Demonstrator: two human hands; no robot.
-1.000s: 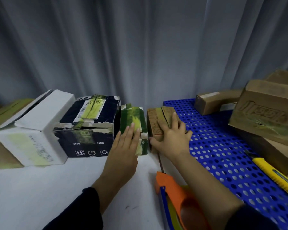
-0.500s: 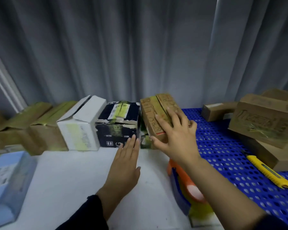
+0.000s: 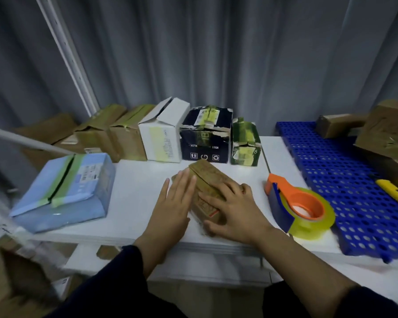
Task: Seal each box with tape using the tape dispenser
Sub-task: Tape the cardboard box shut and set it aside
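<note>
Left hand (image 3: pixel 174 207) lies flat against brown box (image 3: pixel 208 177), right hand (image 3: pixel 237 212) clasps its near end; tape dispenser (image 3: pixel 294 199) sits right of box.

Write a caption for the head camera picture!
Left hand and right hand steady a brown box near the tape dispenser.

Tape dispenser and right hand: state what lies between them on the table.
Nothing: the head view shows only bare white table between the right hand and the tape dispenser.

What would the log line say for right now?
left hand: flat against small brown box | right hand: grips it | tape dispenser: untouched, right of box
</note>
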